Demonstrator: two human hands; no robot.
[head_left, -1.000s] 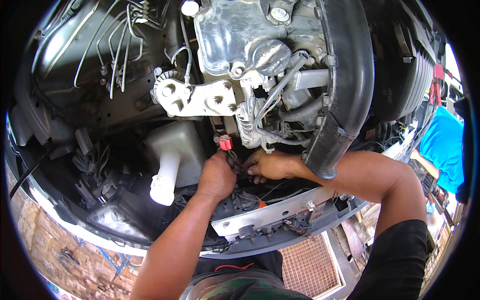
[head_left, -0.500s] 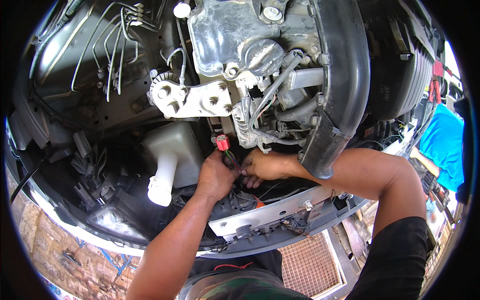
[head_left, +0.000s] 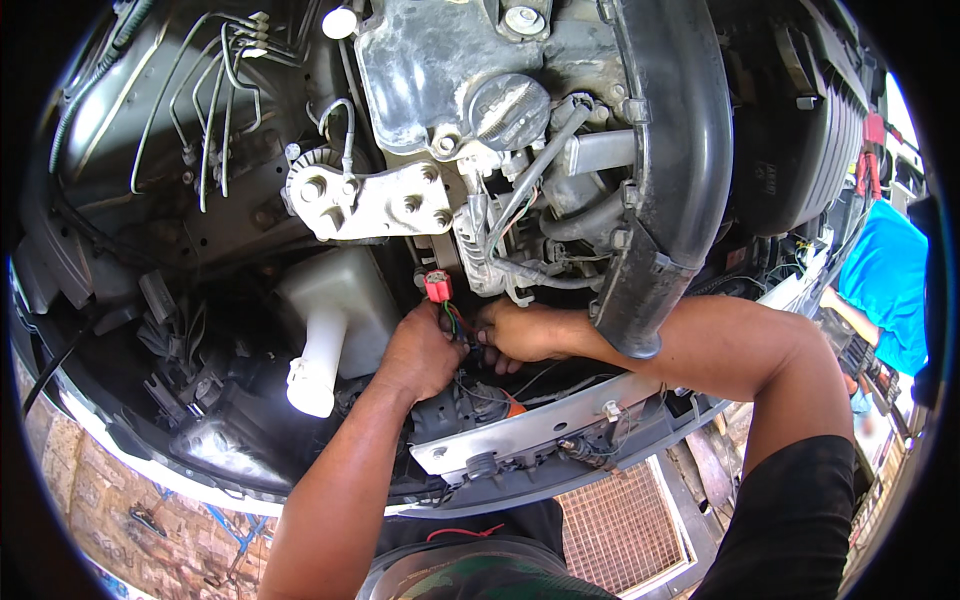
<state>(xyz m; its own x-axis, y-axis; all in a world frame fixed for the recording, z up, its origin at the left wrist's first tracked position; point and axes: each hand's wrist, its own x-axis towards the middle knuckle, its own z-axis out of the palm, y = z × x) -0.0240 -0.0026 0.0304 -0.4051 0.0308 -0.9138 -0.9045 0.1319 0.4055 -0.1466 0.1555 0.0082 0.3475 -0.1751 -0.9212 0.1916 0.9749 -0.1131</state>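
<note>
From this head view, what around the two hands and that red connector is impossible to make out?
- Left hand fingertips: curled under, hidden by its own knuckles.
- Right hand grip: fingers buried among dark wires.
- Red connector: wire ends too small and shadowed to trace.
- Right forearm: partly covered by the black intake duct.

This is a car repair workshop, seen over an open engine bay: the engine block [head_left: 450,70], a large black air intake duct [head_left: 680,150], a white fluid reservoir [head_left: 335,310] and loose wiring (another person [head_left: 885,285] in blue stands nearby).
</note>
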